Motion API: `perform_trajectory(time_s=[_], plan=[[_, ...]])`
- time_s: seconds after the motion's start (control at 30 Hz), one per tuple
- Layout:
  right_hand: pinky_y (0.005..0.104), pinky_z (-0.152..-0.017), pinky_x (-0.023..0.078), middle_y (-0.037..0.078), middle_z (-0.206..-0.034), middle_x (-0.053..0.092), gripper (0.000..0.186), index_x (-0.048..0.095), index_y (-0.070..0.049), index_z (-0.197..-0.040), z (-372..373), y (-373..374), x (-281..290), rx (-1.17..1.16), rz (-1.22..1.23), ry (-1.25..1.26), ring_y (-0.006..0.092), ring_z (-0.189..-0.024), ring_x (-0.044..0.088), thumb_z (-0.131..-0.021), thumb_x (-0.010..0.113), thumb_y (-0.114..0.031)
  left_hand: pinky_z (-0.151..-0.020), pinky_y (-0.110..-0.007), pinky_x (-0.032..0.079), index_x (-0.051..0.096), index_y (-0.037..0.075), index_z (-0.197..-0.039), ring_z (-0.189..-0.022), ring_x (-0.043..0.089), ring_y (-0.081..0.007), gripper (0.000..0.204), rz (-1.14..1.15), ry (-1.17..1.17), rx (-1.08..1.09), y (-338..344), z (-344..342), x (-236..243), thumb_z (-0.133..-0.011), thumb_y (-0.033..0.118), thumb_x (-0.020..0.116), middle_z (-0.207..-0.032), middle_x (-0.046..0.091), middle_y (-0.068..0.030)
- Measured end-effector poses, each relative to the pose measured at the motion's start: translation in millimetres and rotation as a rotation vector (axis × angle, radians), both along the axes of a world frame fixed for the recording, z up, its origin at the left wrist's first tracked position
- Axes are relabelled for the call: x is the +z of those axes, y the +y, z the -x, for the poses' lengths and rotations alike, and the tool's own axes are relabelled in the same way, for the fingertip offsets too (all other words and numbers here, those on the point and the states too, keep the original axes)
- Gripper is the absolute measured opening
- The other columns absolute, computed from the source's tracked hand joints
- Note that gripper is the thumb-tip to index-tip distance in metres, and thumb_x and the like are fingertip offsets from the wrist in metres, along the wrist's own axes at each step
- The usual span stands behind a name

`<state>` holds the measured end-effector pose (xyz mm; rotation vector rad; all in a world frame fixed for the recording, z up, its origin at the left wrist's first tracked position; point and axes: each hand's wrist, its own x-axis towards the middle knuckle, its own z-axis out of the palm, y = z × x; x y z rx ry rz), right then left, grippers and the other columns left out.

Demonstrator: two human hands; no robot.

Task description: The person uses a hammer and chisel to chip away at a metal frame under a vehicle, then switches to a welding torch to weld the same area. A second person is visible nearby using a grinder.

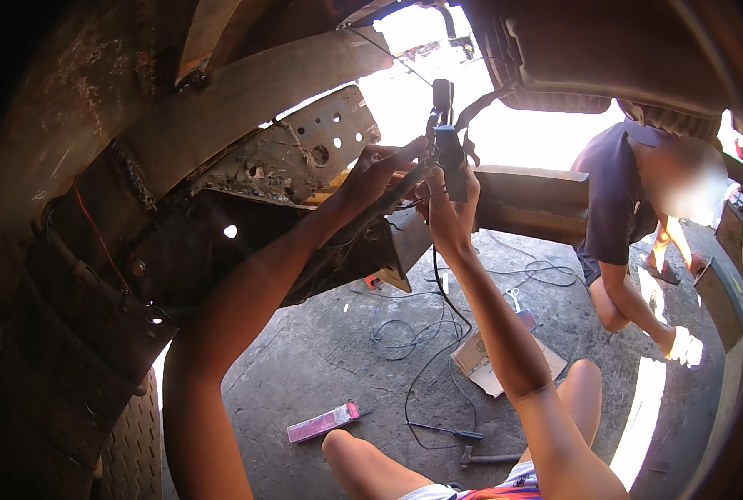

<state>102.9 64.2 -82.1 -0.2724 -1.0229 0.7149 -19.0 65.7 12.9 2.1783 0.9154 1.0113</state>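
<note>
You are grasping the black block (449, 167) in your right hand (451, 210), left of the beam (534, 202); your left hand (380, 169) is curling its fingers beside it, their hold unclear. For control, you should be steadying the block and keeping the cable (436, 273) free.

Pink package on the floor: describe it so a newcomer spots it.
On the grey floor, find the person's left knee. Just beyond it lies a slim rectangular package, set apart from the brown cardboard to its right by its pink colour.
</note>
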Motion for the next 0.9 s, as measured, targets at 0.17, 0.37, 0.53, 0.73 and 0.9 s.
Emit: perform_trajectory(time_s=[0.17,0.37,0.53,0.73,0.9], plan=[[0.0331,-0.085,0.049,0.012,-0.109,0.064,0.047,0.049,0.000,-0.136,-1.0,-4.1,2.0,-0.024,-0.007,-0.022,0.0176,-0.100,0.059,-0.095,0.058,-0.022,-0.066,-0.028,0.055,0.070,0.003,-0.106,-0.067,0.067,-0.0143,0.049,0.113,-0.047,-0.023,-4.1,-0.8,1.0,-0.092,0.049,0.062,-0.082,0.070,-0.0085],[0.0192,-0.049,0.045,0.004,-0.082,0.065,0.052,0.051,0.001,-0.134,-11.7,-12.7,9.9,0.337,0.066,0.204,0.0051,-0.063,0.058,-0.097,0.061,-0.034,-0.065,-0.027,0.055,0.070,0.004,-0.107,-0.067,0.066,-0.0126,0.047,0.164,-0.020,0.002,-10.8,-4.0,4.5,-0.093,0.048,0.061,-0.083,0.070,-0.0078],[0.0170,-0.039,0.034,0.002,-0.073,0.063,0.061,0.046,0.001,-0.139,-10.2,-19.9,10.4,0.120,0.048,0.118,0.0018,-0.049,0.050,-0.095,0.064,-0.038,-0.062,-0.024,0.054,0.072,0.004,-0.102,-0.067,0.066,-0.0103,0.046,0.184,-0.100,-0.062,-4.0,-5.6,-4.7,-0.093,0.048,0.062,-0.078,0.069,-0.0056],[0.0178,-0.039,0.034,0.002,-0.074,0.063,0.064,0.046,-0.002,-0.139,-8.0,-19.0,9.4,0.165,0.052,0.126,0.0016,-0.049,0.049,-0.094,0.065,-0.042,-0.077,-0.039,0.062,0.058,-0.007,-0.119,-0.085,0.072,-0.0266,0.048,0.162,0.067,-0.106,10.2,5.3,1.1,-0.099,0.036,0.055,-0.104,0.067,-0.0217],[0.0176,-0.039,0.034,0.000,-0.067,0.059,0.063,0.047,-0.002,-0.138,-6.5,-14.4,9.3,0.154,0.040,0.098,0.0021,-0.048,0.049,-0.095,0.062,-0.044,-0.061,-0.026,0.054,0.072,0.004,-0.097,-0.060,0.063,-0.0103,0.048,0.091,-0.019,-0.015,0.1,-0.1,0.1,-0.092,0.050,0.062,-0.068,0.065,-0.0041]])
